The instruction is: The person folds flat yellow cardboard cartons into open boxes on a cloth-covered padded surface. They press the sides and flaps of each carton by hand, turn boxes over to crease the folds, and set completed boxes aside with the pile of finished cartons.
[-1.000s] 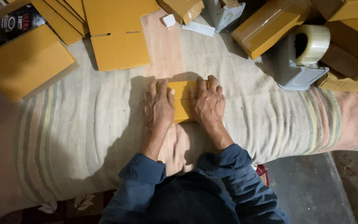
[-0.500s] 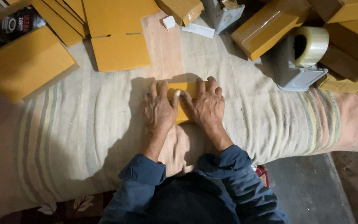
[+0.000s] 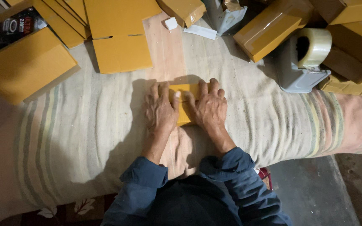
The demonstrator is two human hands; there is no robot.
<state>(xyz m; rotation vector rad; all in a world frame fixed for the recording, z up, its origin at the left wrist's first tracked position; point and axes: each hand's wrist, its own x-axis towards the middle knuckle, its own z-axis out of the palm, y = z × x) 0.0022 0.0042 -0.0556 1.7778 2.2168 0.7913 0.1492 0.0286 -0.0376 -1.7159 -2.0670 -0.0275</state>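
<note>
I've got both palms down on the box (image 3: 184, 104), mid-cloth (image 3: 63, 138): left hand (image 3: 161, 112) and right hand (image 3: 210, 109), fingers splayed flat, pressing rather than gripping. Best to press evenly along the seam. Its long axis looks near-to-far, though it's half hidden.
</note>
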